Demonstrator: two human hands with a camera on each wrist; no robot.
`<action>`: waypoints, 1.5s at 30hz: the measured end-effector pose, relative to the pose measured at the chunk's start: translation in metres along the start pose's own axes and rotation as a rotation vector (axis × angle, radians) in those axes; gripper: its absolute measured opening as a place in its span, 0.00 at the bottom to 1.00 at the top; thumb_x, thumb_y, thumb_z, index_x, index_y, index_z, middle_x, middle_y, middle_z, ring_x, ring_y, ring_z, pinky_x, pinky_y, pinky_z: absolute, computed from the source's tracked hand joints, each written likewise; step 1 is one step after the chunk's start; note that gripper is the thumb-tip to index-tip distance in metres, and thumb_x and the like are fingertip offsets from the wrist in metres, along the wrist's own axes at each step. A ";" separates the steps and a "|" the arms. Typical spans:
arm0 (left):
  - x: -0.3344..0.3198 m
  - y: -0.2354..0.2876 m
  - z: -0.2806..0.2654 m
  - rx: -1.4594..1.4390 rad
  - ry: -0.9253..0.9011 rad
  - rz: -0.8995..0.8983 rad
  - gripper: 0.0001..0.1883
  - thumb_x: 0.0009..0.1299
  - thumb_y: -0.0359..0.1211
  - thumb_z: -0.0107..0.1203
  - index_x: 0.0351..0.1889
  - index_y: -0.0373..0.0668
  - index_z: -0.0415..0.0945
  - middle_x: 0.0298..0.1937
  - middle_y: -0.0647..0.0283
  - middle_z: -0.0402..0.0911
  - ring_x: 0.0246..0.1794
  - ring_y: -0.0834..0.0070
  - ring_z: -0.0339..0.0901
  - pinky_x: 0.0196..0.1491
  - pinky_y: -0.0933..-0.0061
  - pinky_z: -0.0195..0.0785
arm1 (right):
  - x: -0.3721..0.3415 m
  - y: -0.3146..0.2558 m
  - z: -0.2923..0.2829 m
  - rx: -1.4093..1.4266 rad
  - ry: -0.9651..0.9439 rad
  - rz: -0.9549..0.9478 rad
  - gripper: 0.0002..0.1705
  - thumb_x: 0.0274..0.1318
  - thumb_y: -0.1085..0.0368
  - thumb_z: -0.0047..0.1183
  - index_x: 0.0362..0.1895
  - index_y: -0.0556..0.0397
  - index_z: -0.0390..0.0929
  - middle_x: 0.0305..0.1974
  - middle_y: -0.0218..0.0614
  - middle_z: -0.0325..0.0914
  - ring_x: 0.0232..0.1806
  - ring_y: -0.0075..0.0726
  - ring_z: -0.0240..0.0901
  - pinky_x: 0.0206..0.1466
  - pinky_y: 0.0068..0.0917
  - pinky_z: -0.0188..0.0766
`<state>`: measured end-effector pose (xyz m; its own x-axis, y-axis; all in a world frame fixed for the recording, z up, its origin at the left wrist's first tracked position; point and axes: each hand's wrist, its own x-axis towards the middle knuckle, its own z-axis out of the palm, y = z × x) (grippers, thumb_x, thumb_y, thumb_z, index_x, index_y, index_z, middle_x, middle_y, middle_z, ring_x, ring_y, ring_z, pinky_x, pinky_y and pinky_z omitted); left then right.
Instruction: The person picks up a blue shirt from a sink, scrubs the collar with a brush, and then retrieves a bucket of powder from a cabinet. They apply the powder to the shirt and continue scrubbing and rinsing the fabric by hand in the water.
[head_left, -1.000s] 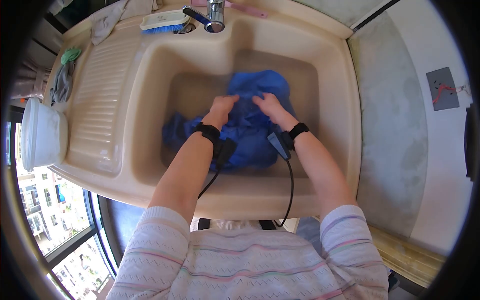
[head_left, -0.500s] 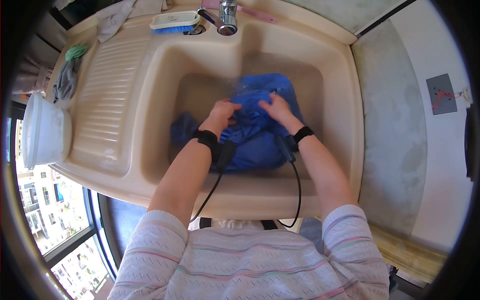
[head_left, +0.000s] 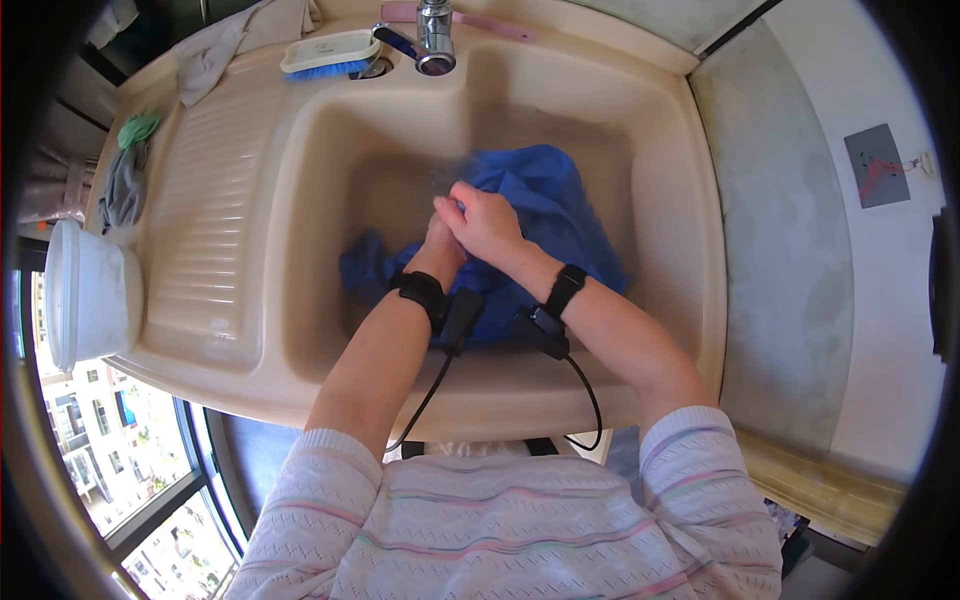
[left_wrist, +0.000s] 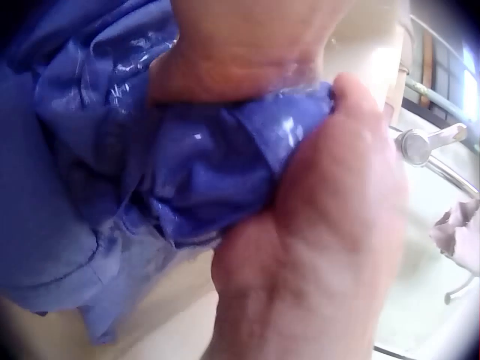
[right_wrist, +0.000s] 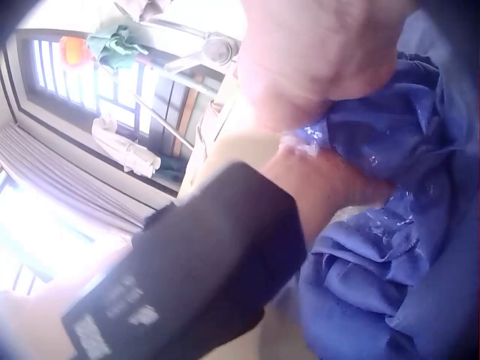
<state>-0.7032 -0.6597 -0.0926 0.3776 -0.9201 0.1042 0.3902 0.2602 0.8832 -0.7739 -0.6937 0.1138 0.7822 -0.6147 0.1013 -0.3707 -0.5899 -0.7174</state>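
A large wet blue cloth [head_left: 560, 215] lies in folds in the water of the beige sink basin [head_left: 673, 200]. My right hand [head_left: 488, 228] has come across to meet my left hand [head_left: 440, 250], and it covers part of it in the head view. Seen from the left wrist, a glistening bunch of the cloth [left_wrist: 210, 169] is gripped between the two hands, with the left thumb along its edge. In the right wrist view, the right fingers are curled over the cloth [right_wrist: 382, 120], whose folds hide the fingertips.
A chrome faucet [head_left: 435, 40] stands behind the basin, beside a blue-bristled scrub brush [head_left: 330, 55]. On the ribbed drainboard [head_left: 205, 220] to the left are a white bucket [head_left: 95, 290] and a grey-green cloth [head_left: 127, 180]. Cables hang from both wrist cameras.
My right hand has moved left and joined the left hand, where they were apart before. The cloth's right side has spread further right, and a fold is now bunched between the hands.
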 end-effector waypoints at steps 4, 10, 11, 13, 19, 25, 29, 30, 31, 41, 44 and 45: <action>0.016 0.127 0.066 -0.356 0.700 -0.761 0.21 0.65 0.41 0.49 0.50 0.35 0.67 0.48 0.52 0.73 0.48 0.61 0.70 0.48 0.58 0.65 | 0.014 0.049 0.000 -0.203 0.038 0.190 0.21 0.54 0.46 0.42 0.30 0.49 0.76 0.27 0.47 0.75 0.34 0.56 0.72 0.35 0.40 0.69; 0.019 0.145 0.058 -0.501 0.661 -0.657 0.18 0.69 0.41 0.46 0.47 0.34 0.69 0.47 0.56 0.75 0.45 0.63 0.73 0.50 0.56 0.67 | 0.006 0.085 -0.038 0.681 -0.209 0.755 0.28 0.50 0.49 0.52 0.42 0.64 0.73 0.36 0.44 0.77 0.39 0.39 0.74 0.43 0.30 0.69; 0.019 0.143 0.055 -0.502 0.664 -0.657 0.18 0.69 0.41 0.46 0.47 0.34 0.69 0.47 0.56 0.75 0.45 0.63 0.73 0.50 0.56 0.67 | 0.006 0.086 -0.048 0.741 -0.250 0.685 0.29 0.48 0.53 0.56 0.45 0.67 0.71 0.38 0.42 0.76 0.39 0.36 0.73 0.44 0.27 0.68; 0.018 0.139 0.054 -0.529 0.618 -0.625 0.21 0.67 0.40 0.49 0.50 0.33 0.66 0.49 0.53 0.73 0.46 0.61 0.72 0.50 0.60 0.66 | 0.010 0.078 -0.055 0.936 -0.177 0.607 0.28 0.41 0.64 0.60 0.47 0.69 0.68 0.40 0.44 0.74 0.38 0.35 0.73 0.42 0.25 0.69; 0.017 0.154 0.068 -0.356 0.808 -0.675 0.21 0.68 0.43 0.47 0.49 0.35 0.67 0.49 0.56 0.72 0.48 0.65 0.71 0.52 0.62 0.64 | 0.026 0.037 -0.014 0.227 0.010 0.240 0.13 0.48 0.60 0.53 0.34 0.56 0.76 0.27 0.42 0.76 0.28 0.37 0.73 0.33 0.30 0.69; 0.013 0.138 0.070 -0.809 0.276 -0.288 0.18 0.69 0.45 0.42 0.46 0.40 0.69 0.48 0.58 0.72 0.49 0.64 0.70 0.50 0.59 0.64 | 0.016 -0.011 0.000 -0.142 0.039 0.021 0.21 0.56 0.51 0.39 0.25 0.54 0.75 0.28 0.48 0.75 0.32 0.56 0.72 0.35 0.46 0.68; 0.022 0.143 0.079 -0.428 0.667 -0.589 0.19 0.68 0.44 0.44 0.46 0.38 0.68 0.46 0.58 0.73 0.47 0.66 0.71 0.46 0.64 0.66 | 0.026 0.017 -0.013 -0.206 0.081 0.101 0.22 0.57 0.52 0.38 0.24 0.54 0.75 0.26 0.49 0.75 0.30 0.58 0.71 0.34 0.48 0.67; 0.021 0.141 0.077 -0.450 0.647 -0.624 0.20 0.69 0.45 0.44 0.47 0.38 0.68 0.46 0.58 0.73 0.47 0.66 0.71 0.46 0.64 0.66 | 0.022 0.012 -0.014 -0.206 0.123 0.108 0.22 0.57 0.52 0.38 0.24 0.54 0.75 0.25 0.49 0.75 0.30 0.58 0.71 0.33 0.49 0.67; 0.018 0.131 0.069 -0.449 0.647 -0.626 0.20 0.69 0.45 0.44 0.47 0.38 0.68 0.46 0.58 0.73 0.47 0.66 0.71 0.46 0.64 0.66 | 0.017 0.000 -0.017 -0.193 0.112 0.039 0.22 0.57 0.52 0.38 0.24 0.54 0.75 0.25 0.49 0.75 0.30 0.58 0.71 0.33 0.49 0.67; 0.018 0.152 0.088 -0.552 0.515 -0.499 0.20 0.70 0.47 0.40 0.49 0.42 0.68 0.47 0.60 0.73 0.48 0.68 0.70 0.49 0.67 0.64 | 0.018 0.000 -0.022 -0.240 0.137 0.059 0.20 0.56 0.52 0.40 0.21 0.52 0.73 0.23 0.48 0.74 0.28 0.58 0.71 0.33 0.48 0.67; 0.016 0.143 0.077 -1.053 -0.310 0.040 0.24 0.66 0.52 0.44 0.48 0.43 0.69 0.47 0.59 0.73 0.49 0.66 0.70 0.50 0.61 0.62 | 0.014 -0.008 -0.024 -0.229 0.099 -0.001 0.20 0.56 0.52 0.40 0.23 0.51 0.73 0.25 0.48 0.74 0.30 0.56 0.71 0.34 0.47 0.67; 0.018 0.140 0.074 -0.667 0.154 -0.327 0.26 0.66 0.54 0.45 0.48 0.42 0.69 0.47 0.59 0.73 0.48 0.66 0.70 0.49 0.60 0.63 | 0.017 -0.001 -0.025 -0.208 0.103 0.018 0.20 0.56 0.51 0.40 0.24 0.51 0.74 0.27 0.48 0.75 0.31 0.56 0.71 0.35 0.46 0.67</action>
<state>-0.7037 -0.6619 0.0670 0.2491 -0.9424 -0.2232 0.9091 0.1481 0.3893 -0.7724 -0.7168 0.1341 0.7234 -0.6699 0.1669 -0.4875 -0.6669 -0.5636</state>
